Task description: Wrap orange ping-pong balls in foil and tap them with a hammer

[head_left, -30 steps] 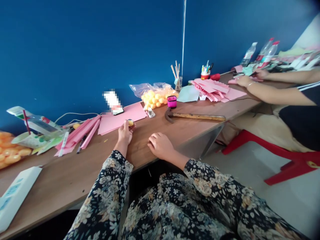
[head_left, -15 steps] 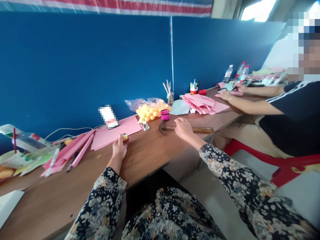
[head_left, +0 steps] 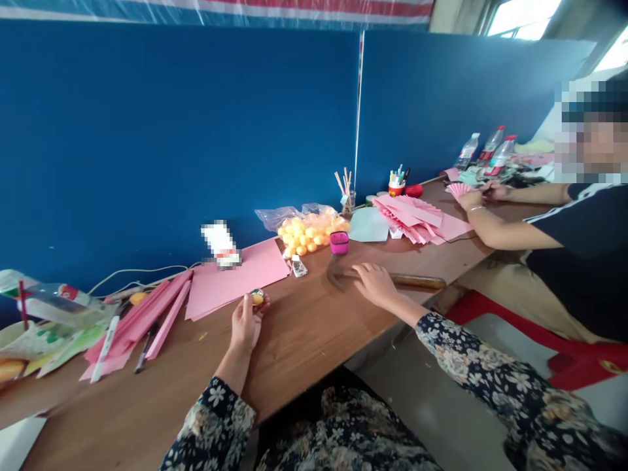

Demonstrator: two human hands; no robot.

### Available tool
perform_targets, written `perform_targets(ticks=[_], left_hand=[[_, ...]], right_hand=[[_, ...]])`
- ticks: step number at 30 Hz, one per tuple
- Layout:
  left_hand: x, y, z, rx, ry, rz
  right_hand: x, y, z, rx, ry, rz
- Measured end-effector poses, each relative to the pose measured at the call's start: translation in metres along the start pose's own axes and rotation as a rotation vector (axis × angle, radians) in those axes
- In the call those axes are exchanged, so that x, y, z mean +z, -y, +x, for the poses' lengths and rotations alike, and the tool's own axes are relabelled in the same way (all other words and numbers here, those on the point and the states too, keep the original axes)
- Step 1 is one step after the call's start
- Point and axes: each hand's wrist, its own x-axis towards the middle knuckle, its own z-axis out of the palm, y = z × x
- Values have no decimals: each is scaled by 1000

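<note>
The right hand has left the table edge near the person's body, where it lay a second ago, and now lies on the hammer. The left hand has kept its hold and its place.

Well to the left of the left hand's grip lie a crumpled plastic bottle, a white marker and a spread of pink paper strips. Just behind the grip lies a pink sheet. The left hand rests on the wooden table, its thumb and fingertips pinched narrow around a small yellow ball at the sheet's near edge.

Between the two hands, farther back, sit a bag of yellow balls and a small pink case, the case just behind the hammer's head.

The hammer lies flat, its long axis running left to right along the table's front edge. Its dark curved head points left toward the ball; its wooden handle points right toward the co-worker. The right hand lies palm down over the handle just beside the head, fingers draped across it. Whether they close around it cannot be told.

Right of that grip, behind it, lies a pile of folded pink paper. Farther right a co-worker's hands hold a pink paper fan.
</note>
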Motion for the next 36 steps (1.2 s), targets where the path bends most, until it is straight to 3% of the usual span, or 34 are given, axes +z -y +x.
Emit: perform_targets(ticks=[15, 24, 31, 36], left_hand=[[-7, 4, 2, -65, -166, 164], [-2, 6, -5, -53, -42, 323], [-7, 10, -6, -65, 34, 602], [-3, 7, -5, -60, 57, 561]], right_hand=[[14, 4, 17, 88, 3, 181], [8, 5, 17, 108, 71, 191], [7, 14, 18, 116, 88, 73], [14, 17, 20, 78, 88, -58]])
